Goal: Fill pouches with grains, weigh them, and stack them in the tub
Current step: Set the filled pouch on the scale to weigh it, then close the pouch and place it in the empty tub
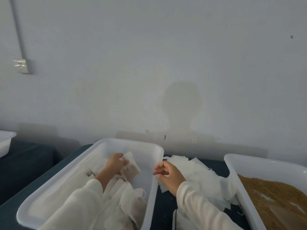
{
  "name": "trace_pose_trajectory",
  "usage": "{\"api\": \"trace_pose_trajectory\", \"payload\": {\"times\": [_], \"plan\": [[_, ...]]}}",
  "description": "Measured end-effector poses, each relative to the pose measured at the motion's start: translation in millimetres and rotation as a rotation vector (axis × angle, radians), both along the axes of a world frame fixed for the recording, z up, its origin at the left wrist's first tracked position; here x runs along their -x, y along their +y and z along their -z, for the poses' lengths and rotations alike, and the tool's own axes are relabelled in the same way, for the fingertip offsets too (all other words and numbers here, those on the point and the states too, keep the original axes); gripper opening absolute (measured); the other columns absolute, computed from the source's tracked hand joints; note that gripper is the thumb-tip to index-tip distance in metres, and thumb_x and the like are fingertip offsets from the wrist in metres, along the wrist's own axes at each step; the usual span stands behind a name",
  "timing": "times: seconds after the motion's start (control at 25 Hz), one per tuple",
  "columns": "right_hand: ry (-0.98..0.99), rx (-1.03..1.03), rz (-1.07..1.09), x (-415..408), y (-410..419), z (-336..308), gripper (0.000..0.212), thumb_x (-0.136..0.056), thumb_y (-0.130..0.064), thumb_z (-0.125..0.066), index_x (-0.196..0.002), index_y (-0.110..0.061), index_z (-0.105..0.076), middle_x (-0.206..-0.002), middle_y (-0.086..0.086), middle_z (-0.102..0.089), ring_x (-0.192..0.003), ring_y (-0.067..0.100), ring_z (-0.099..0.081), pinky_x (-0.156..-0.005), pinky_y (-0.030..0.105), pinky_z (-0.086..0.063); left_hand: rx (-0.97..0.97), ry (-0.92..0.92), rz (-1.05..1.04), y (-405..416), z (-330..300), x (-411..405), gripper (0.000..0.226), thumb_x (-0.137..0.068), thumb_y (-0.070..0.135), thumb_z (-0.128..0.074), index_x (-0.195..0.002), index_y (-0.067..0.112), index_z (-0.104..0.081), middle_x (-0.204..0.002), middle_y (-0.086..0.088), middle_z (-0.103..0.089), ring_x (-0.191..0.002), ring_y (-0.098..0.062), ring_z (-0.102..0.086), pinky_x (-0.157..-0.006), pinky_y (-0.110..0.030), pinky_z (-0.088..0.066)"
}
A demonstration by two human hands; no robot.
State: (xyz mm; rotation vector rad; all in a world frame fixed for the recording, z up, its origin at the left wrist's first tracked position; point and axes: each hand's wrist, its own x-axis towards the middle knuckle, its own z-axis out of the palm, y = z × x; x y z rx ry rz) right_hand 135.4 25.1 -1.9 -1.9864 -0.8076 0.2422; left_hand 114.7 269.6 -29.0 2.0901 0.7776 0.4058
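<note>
The left hand (116,163) is reaching into the white tub (106,143), its fingers pinching a filled pouch (131,166) at the far end of the row of pouches (126,196) already lying there. To do this step well, the person should be laying the pouch flat against its neighbours, overlapping evenly, so the stack is not slumping and the drawstrings are not tangling. The right hand (167,173) is hovering just beside the tub's rim, fingers loosely curled and holding nothing, over a pile of empty pouches (199,176) on the dark table (29,160). Further right, a tray of grain (275,196) is standing ready. No brand, label or writing is showing anywhere.
</note>
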Motion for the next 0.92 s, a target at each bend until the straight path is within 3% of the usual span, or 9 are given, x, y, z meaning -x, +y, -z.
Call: {"api": "trace_pose_trajectory", "payload": {"times": [0.08,0.12,0.24,0.32,0.44,0.52,0.68,0.8,0.92], "plan": [[-0.003,0.003,-0.003,-4,4,2,0.02,-0.091,0.001,-0.049,-0.094,-0.018,-0.053,-0.103,0.0,-0.068,-0.087,0.001,-0.057,-0.066,0.004,-0.044,-0.006,0.082,-0.003,7,17,-3,0.022,-0.089,0.005,-0.053,-0.069,0.009,-0.049,-0.058,-0.009,-0.052,-0.046,-0.021,-0.05,-0.042,-0.024,-0.038],[0.0,-0.004,0.002,-6,4,2,0.02,-0.091,0.002,-0.049,-0.094,-0.017,-0.054,-0.103,0.002,-0.068,-0.084,0.0,-0.057,-0.064,0.005,-0.045,-0.038,0.121,-0.004,9,22,-3,0.016,-0.09,0.004,-0.048,-0.076,0.008,-0.052,-0.068,-0.012,-0.056,-0.055,-0.023,-0.055,-0.046,-0.024,-0.041],[0.016,-0.033,0.008,-8,5,3,0.02,-0.09,0.005,-0.047,-0.095,-0.012,-0.057,-0.101,0.004,-0.069,-0.08,-0.002,-0.055,-0.061,0.006,-0.044,-0.192,0.255,0.041,12,30,-4,0.022,-0.09,0.003,-0.044,-0.11,0.006,-0.053,-0.112,-0.017,-0.059,-0.103,-0.028,-0.056,-0.078,-0.028,-0.042],[0.045,-0.061,-0.006,-8,4,2,0.019,-0.09,0.006,-0.047,-0.097,-0.009,-0.057,-0.098,0.003,-0.068,-0.079,-0.001,-0.056,-0.062,0.005,-0.043,-0.23,0.29,0.07,9,29,-3,0.031,-0.088,0.001,-0.046,-0.118,0.006,-0.046,-0.122,-0.019,-0.057,-0.113,-0.029,-0.053,-0.087,-0.029,-0.041],[0.072,-0.128,0.048,-18,-12,-12,0.019,-0.089,0.007,-0.048,-0.092,-0.009,-0.057,-0.094,0.004,-0.067,-0.082,0.008,-0.059,-0.065,0.011,-0.044,-0.305,0.247,0.05,5,18,-1,0.047,-0.088,0.003,-0.05,-0.132,0.002,-0.034,-0.124,-0.02,-0.056,-0.114,-0.032,-0.055,-0.09,-0.034,-0.042],[0.022,-0.096,0.133,-36,-34,-21,0.021,-0.088,0.006,-0.05,-0.088,-0.013,-0.058,-0.096,0.005,-0.068,-0.084,0.012,-0.059,-0.07,0.016,-0.044,-0.32,0.089,-0.012,0,2,0,0.04,-0.087,0.004,-0.052,-0.125,0.002,-0.039,-0.117,-0.015,-0.062,-0.108,-0.033,-0.057,-0.088,-0.036,-0.044],[-0.08,0.165,0.258,-68,-77,-11,0.021,-0.087,0.004,-0.051,-0.086,-0.016,-0.057,-0.099,0.003,-0.067,-0.086,0.013,-0.061,-0.082,0.024,-0.048,-0.241,-0.131,-0.02,-31,-30,-3,0.021,-0.088,0.012,-0.056,-0.109,0.008,-0.05,-0.105,-0.003,-0.066,-0.102,-0.027,-0.06,-0.086,-0.034,-0.043],[-0.149,0.351,0.32,-84,-89,10,0.024,-0.088,0.002,-0.047,-0.086,-0.02,-0.056,-0.105,0.001,-0.066,-0.097,0.019,-0.061,-0.094,0.033,-0.047,-0.183,-0.155,0.099,-62,-34,-9,0.018,-0.089,0.016,-0.058,-0.106,0.011,-0.053,-0.102,-0.001,-0.066,-0.098,-0.023,-0.06,-0.085,-0.033,-0.046],[-0.229,0.462,0.287,-96,-79,19,0.016,-0.093,-0.009,-0.048,-0.102,-0.018,-0.057,-0.119,-0.001,-0.06,-0.111,0.018,-0.055,-0.099,0.028,-0.042,-0.178,-0.126,0.17,-85,-28,-16,0.015,-0.09,0.016,-0.058,-0.103,0.013,-0.052,-0.104,-0.003,-0.064,-0.094,-0.02,-0.058,-0.079,-0.028,-0.043]]}}
